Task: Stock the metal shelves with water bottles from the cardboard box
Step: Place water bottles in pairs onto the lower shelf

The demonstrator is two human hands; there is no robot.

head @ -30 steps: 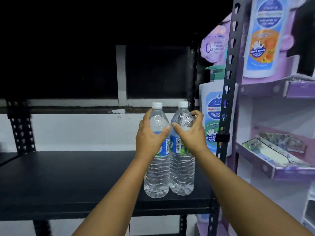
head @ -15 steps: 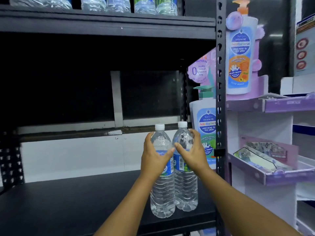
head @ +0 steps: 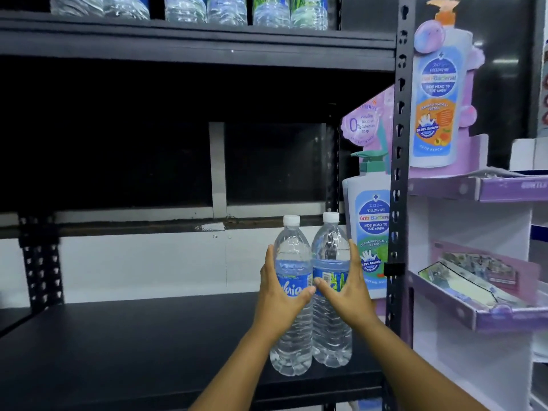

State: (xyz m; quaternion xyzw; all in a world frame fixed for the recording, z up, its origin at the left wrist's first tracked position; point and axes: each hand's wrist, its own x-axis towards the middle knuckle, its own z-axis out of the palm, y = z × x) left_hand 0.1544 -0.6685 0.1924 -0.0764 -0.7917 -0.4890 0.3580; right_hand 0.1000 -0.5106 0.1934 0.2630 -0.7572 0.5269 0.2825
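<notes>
Two water bottles stand touching at the 3 o'clock end of the lower black shelf: the left bottle with our left hand curled round its label, the right bottle with our right hand wrapped likewise. The upper shelf at 12 o'clock already carries a row of bottles. We judge stocking well begun, with most of the lower shelf unfilled toward 9 o'clock. The perforated upright bounds the bottles closely at 3 o'clock; the front lip lies near their bases. The cardboard box is out of view.

Two bottles side by side on shelf, right end
</notes>
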